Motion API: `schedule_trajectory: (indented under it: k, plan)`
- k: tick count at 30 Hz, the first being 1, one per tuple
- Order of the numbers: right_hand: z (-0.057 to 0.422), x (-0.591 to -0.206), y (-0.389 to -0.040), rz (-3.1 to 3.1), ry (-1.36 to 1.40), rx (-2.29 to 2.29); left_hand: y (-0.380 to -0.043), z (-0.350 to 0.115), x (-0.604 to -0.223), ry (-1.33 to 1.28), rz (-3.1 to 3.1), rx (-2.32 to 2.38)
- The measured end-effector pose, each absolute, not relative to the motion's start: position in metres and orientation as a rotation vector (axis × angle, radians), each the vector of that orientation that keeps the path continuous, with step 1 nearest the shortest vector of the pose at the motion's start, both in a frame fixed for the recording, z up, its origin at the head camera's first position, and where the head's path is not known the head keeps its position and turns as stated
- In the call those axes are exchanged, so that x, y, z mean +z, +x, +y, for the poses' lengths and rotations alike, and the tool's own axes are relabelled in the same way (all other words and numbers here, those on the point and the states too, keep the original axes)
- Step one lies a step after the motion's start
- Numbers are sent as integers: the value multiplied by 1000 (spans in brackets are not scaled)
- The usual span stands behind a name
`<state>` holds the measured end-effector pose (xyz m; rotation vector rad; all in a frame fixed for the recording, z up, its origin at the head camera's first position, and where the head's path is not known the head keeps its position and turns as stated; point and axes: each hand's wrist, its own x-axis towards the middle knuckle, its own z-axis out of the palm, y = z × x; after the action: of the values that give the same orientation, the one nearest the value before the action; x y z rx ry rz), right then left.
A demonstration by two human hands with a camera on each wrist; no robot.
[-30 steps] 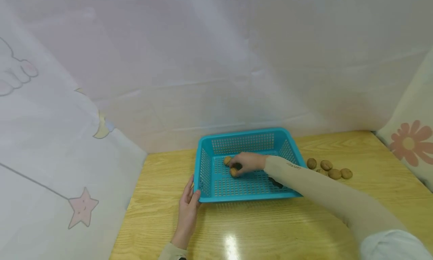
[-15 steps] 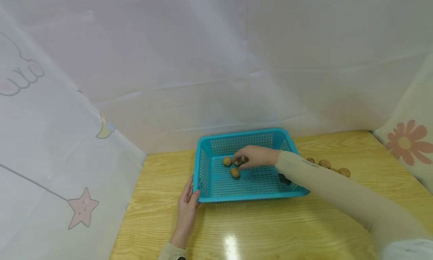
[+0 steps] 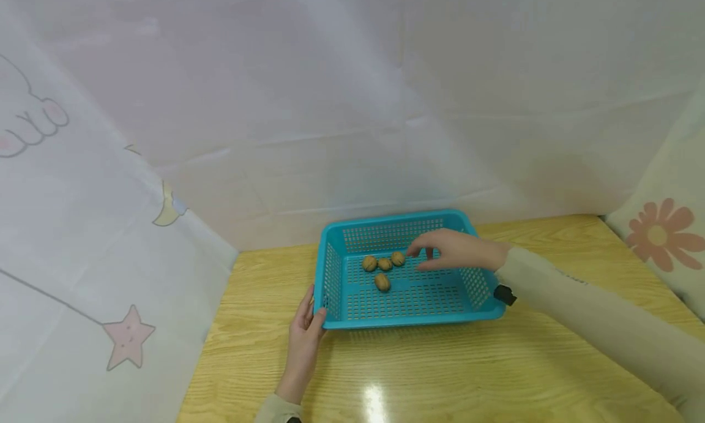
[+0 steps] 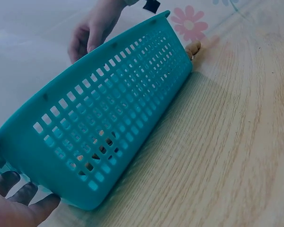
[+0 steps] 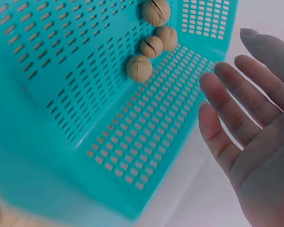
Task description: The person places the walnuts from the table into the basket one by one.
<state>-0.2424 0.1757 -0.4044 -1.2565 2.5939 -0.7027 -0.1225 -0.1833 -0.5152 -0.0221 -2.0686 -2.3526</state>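
Note:
A blue plastic basket with slotted walls stands on the table. Several walnuts lie on its floor toward the left: three in a row, one of them a walnut at the left end, and a single walnut in front. My left hand holds the basket's front left corner, thumb on the rim and fingers along the outer wall. Over the basket, right of the walnuts, hovers my right hand, its fingers loosely bent and nothing in them; the right wrist view shows its palm bare.
Loose walnuts lie on the table beyond the basket's far end in the left wrist view; in the head view the right sleeve hides that spot. The wooden table meets a pale cloth wall at the back.
My right hand has let go of a walnut inside the basket and drawn back to the right, uncovering the row of walnuts. The left hand and the basket have stayed put.

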Motion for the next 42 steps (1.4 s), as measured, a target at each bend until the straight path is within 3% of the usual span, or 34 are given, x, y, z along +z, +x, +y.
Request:
schedule_trajectory:
  k: [17,28,42]
  plan:
    - [265,-402,-201,2743,-1048,-891,-123,-182,-515,-18,-2072,-2344]
    - [320,-429,-180,2955,-1109,-920,-124,-182,-515,-34,-2077,-2344]
    - [387,-472,-161,3125,-843,-827,-125,-182,-515,-7,-2074,-2351]
